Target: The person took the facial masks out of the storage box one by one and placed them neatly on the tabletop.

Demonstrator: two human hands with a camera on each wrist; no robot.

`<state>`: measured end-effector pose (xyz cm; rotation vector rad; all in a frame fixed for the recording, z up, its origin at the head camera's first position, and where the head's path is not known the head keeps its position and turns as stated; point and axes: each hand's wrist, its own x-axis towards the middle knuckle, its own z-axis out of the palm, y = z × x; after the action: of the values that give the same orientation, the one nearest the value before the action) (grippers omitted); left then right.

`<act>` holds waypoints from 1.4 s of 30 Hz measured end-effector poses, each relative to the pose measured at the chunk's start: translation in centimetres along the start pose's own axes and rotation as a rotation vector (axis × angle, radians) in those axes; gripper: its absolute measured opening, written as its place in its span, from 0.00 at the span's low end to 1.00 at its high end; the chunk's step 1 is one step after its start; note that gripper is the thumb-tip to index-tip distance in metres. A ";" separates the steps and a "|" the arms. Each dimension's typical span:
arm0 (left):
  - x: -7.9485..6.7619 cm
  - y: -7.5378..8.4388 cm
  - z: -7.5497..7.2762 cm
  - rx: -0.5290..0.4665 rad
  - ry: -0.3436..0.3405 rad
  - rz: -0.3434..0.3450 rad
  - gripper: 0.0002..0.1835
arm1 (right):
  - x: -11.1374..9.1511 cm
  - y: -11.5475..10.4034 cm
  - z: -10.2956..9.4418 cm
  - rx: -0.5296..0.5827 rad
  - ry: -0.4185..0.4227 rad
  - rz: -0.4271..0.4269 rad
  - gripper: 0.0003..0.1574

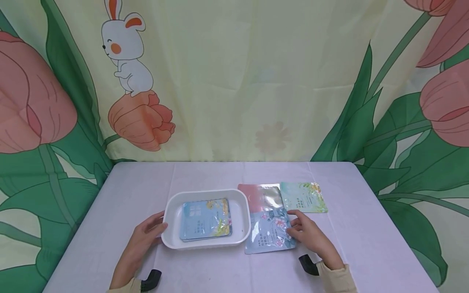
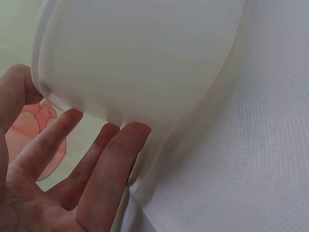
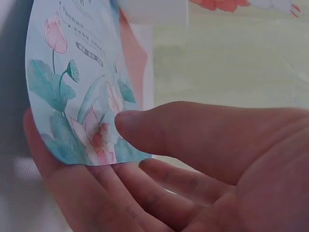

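A white plastic tray (image 1: pixel 170 236) stands left of centre, holding blue face mask packets (image 1: pixel 203 219) in a stack. My left hand (image 1: pixel 146 232) grips its left end, the thumb at the rim and the fingertips against the outer wall (image 2: pixel 135 63) in the left wrist view. Just right of the tray lies a blue packet with pink flowers (image 1: pixel 269 232). Its right edge is pinched by my right hand (image 1: pixel 309 236), and the right wrist view shows the thumb over the packet's lotus print (image 3: pixel 91 111) with fingers beneath.
Behind the held packet lie a pink and silver packet (image 1: pixel 258 197) and a pale green one (image 1: pixel 302 197), side by side. A white cloth (image 1: pixel 205 272) covers the table. Behind it hangs a printed curtain (image 1: pixel 234 81). Black straps show at both wrists.
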<state>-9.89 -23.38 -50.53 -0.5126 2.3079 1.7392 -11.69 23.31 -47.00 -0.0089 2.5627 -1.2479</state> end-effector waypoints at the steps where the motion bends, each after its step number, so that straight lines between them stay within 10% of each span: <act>1: 0.0 0.0 0.0 -0.001 0.000 0.001 0.38 | 0.0 0.1 0.1 -0.007 -0.003 -0.003 0.36; 42: -0.1 -0.1 0.0 -0.001 0.000 0.007 0.38 | 0.9 -6.3 2.5 -0.113 0.109 -0.193 0.35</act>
<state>-9.76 -23.39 -50.58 -0.5050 2.3112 1.7441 -12.64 17.36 -43.80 -0.2234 2.7793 -1.1967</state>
